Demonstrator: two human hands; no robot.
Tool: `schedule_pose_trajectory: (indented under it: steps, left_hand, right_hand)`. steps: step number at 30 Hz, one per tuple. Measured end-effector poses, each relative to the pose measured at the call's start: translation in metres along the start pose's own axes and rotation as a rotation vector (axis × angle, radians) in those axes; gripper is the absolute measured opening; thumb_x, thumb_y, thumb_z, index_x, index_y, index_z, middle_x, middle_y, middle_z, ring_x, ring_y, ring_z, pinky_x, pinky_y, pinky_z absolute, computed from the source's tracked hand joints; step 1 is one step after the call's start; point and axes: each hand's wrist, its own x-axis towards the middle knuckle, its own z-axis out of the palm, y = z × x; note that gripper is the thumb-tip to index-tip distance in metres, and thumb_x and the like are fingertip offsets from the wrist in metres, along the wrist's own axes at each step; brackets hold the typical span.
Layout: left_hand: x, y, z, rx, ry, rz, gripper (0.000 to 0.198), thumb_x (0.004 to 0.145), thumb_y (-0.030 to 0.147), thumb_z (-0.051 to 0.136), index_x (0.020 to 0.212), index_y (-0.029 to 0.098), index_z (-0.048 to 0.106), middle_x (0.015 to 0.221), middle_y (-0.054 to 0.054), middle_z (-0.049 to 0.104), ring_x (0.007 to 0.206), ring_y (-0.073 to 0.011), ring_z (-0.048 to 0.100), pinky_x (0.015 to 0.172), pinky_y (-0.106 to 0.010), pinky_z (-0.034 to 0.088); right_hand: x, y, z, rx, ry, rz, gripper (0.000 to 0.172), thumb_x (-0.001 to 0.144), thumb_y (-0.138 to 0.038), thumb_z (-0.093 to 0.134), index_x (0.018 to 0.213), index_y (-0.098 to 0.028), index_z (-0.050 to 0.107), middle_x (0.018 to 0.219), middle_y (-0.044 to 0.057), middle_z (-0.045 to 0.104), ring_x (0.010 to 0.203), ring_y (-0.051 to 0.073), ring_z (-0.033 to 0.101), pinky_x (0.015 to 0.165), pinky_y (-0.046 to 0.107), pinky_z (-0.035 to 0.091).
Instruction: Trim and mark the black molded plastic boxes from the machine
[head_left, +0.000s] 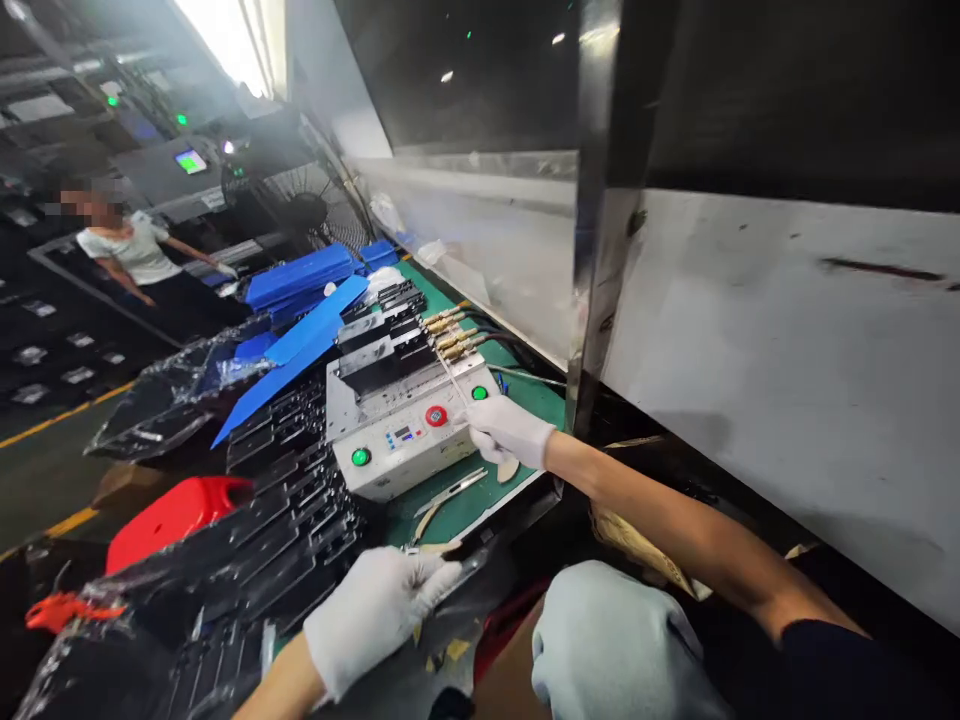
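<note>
Where right hand (514, 432) reaches, control box (420, 458) white, green-buttoned.

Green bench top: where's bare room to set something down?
A small bare patch of green top lies between the right hand and the metal post; a narrow strip separates the white control box from the tweezers. Crowded: black parts left of the box, brass fittings at its far right.

Count from my feed: 2 white-gloved hands, 1 left hand (379, 612) and 1 right hand (514, 432). I logged 1 control box (420, 457) bearing 2 green buttons (361, 457), 1 red button (436, 416) and 1 small display (404, 433). Beyond: 1 co-worker (135, 250), 1 fan (307, 210). Black parts (274, 505) overlapped; I could not count them.
</note>
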Motion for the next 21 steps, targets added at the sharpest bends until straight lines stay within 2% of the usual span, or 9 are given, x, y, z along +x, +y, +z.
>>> schedule_pose_trajectory:
  steps: [2, 4, 9, 12, 14, 17, 19, 21]
  left_hand:
    - [0.006, -0.009, -0.003, 0.187, 0.060, -0.078, 0.057, 0.106, 0.053, 0.031, 0.080, 0.022, 0.072, 0.066, -0.002, 0.067, 0.062, -0.0172, 0.061, 0.060, -0.027, 0.032]
    - [0.014, -0.020, -0.005, 0.319, 0.098, -0.151, 0.054, 0.106, 0.051, 0.031, 0.089, 0.024, 0.075, 0.074, -0.006, 0.074, 0.070, -0.0232, 0.069, 0.061, -0.029, 0.033]
    - [0.027, -0.051, -0.006, 0.369, 0.067, -0.302, 0.054, 0.106, 0.049, 0.028, 0.099, 0.024, 0.076, 0.089, -0.012, 0.078, 0.084, -0.0310, 0.074, 0.065, -0.033, 0.041]
    - [0.030, -0.066, -0.004, 0.341, 0.045, -0.350, 0.058, 0.105, 0.052, 0.027, 0.095, 0.022, 0.076, 0.092, -0.015, 0.078, 0.088, -0.0338, 0.074, 0.070, -0.036, 0.046]
    - [0.032, -0.074, -0.001, 0.325, 0.033, -0.366, 0.059, 0.105, 0.051, 0.027, 0.093, 0.020, 0.076, 0.092, -0.016, 0.078, 0.089, -0.0356, 0.074, 0.072, -0.039, 0.048]
    - [0.040, -0.081, 0.005, 0.304, 0.013, -0.369, 0.057, 0.104, 0.048, 0.029, 0.092, 0.017, 0.076, 0.092, -0.018, 0.077, 0.088, -0.0376, 0.073, 0.074, -0.042, 0.050]
    - [0.048, -0.084, 0.011, 0.301, 0.008, -0.357, 0.055, 0.104, 0.044, 0.030, 0.091, 0.015, 0.075, 0.091, -0.019, 0.076, 0.087, -0.0379, 0.073, 0.074, -0.043, 0.050]
    - [0.056, -0.087, 0.021, 0.305, 0.005, -0.340, 0.051, 0.103, 0.042, 0.033, 0.093, 0.014, 0.075, 0.090, -0.020, 0.076, 0.087, -0.0377, 0.073, 0.074, -0.043, 0.051]
  right_hand:
    - [-0.015, 0.012, -0.001, 0.040, 0.042, 0.037, 0.023, 0.099, -0.037, 0.054, 0.095, -0.014, 0.059, 0.048, -0.010, 0.042, 0.034, 0.006, 0.034, 0.033, 0.018, 0.033]
    - [-0.026, 0.018, 0.004, 0.065, 0.077, 0.025, 0.019, 0.097, -0.035, 0.052, 0.096, -0.016, 0.056, 0.042, -0.013, 0.035, 0.029, 0.006, 0.024, 0.028, 0.017, 0.024]
    - [-0.045, 0.021, 0.034, 0.017, 0.098, 0.020, 0.026, 0.095, -0.041, 0.051, 0.106, -0.017, 0.053, 0.041, -0.014, 0.036, 0.026, 0.008, 0.023, 0.027, 0.019, 0.023]
    - [-0.072, 0.025, 0.040, -0.102, 0.124, 0.077, 0.029, 0.099, -0.045, 0.045, 0.109, -0.019, 0.053, 0.042, -0.013, 0.035, 0.027, 0.009, 0.026, 0.029, 0.021, 0.025]
    - [-0.097, 0.031, 0.031, -0.320, 0.125, 0.088, 0.030, 0.102, -0.046, 0.042, 0.104, -0.020, 0.057, 0.049, -0.008, 0.044, 0.034, 0.010, 0.035, 0.036, 0.023, 0.034]
    - [-0.137, 0.048, -0.005, -0.729, 0.023, 0.092, 0.035, 0.104, -0.044, 0.039, 0.096, -0.021, 0.064, 0.072, 0.001, 0.062, 0.058, 0.013, 0.054, 0.061, 0.027, 0.048]
    - [-0.162, 0.067, -0.035, -0.915, -0.039, 0.137, 0.037, 0.105, -0.043, 0.036, 0.096, -0.023, 0.066, 0.083, 0.003, 0.067, 0.071, 0.016, 0.061, 0.072, 0.030, 0.049]
    - [-0.183, 0.091, -0.063, -1.011, -0.028, 0.210, 0.038, 0.106, -0.043, 0.034, 0.097, -0.024, 0.066, 0.090, 0.004, 0.070, 0.079, 0.018, 0.065, 0.076, 0.031, 0.049]
